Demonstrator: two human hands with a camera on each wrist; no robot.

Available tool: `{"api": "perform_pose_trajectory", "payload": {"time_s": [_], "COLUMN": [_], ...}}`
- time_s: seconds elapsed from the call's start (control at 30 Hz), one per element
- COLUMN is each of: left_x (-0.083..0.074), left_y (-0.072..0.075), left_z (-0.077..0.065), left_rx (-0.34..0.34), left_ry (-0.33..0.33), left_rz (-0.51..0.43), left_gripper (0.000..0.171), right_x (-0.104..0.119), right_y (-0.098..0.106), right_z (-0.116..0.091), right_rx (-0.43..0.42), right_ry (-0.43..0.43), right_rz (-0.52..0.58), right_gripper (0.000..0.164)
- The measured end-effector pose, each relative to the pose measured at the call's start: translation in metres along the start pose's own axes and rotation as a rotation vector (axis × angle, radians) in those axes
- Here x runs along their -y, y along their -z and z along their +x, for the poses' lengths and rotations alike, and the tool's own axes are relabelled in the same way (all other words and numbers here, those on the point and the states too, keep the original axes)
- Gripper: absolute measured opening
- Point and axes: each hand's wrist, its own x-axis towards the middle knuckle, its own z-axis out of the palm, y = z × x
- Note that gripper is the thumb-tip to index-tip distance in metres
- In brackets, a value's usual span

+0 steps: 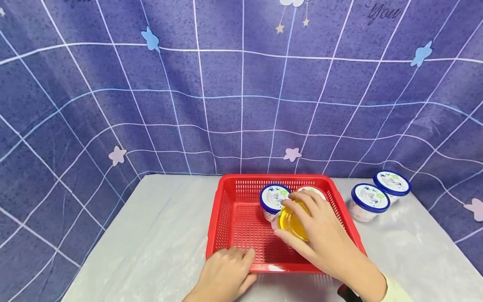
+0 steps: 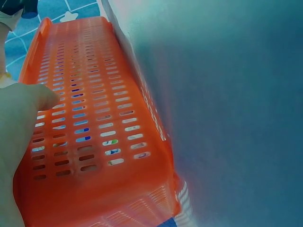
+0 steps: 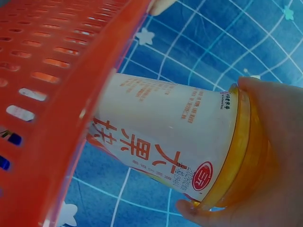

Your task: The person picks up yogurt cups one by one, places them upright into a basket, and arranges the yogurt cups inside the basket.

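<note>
My left hand grips the front rim of a red plastic basket, left of its middle; the left wrist view shows the thumb on the slotted outer wall. Over the right part of the basket, my right hand holds a yogurt cup by its yellow lid. In the right wrist view the white cup has orange lettering, and the basket's rim hides its bottom end. Inside the basket stands a blue-rimmed tub. Beside it, a white-topped tub is partly hidden behind my right fingers.
Two more blue-rimmed tubs, a nearer one and a farther one, stand on the grey-white tabletop right of the basket. A purple-blue curtain with a line grid and stars hangs behind and at both sides.
</note>
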Motion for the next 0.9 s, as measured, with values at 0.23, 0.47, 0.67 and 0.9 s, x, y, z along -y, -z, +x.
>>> {"api": "perform_pose_trajectory", "payload": {"time_s": [0.23, 0.47, 0.67, 0.9], "left_x": [0.000, -0.001, -0.002, -0.001], "left_y": [0.002, 0.001, 0.001, 0.002], "left_z": [0.000, 0.000, -0.001, -0.002], "left_rx": [0.023, -0.004, -0.027, -0.044], "left_ry": [-0.002, -0.009, 0.003, 0.009], "left_rz": [-0.005, -0.004, -0.025, -0.027], "left_gripper": [0.037, 0.035, 0.034, 0.034], "right_x": [0.005, 0.011, 0.011, 0.009], "right_y": [-0.003, -0.005, -0.010, -0.018], "right_z": [-0.002, 0.000, 0.003, 0.004], "right_rx": [0.073, 0.163, 0.177, 0.194], "right_ry": [0.026, 0.094, 0.149, 0.190], "right_rz": [-0.039, -0.055, -0.069, -0.072], "right_gripper": [0.056, 0.051, 0.050, 0.052]}}
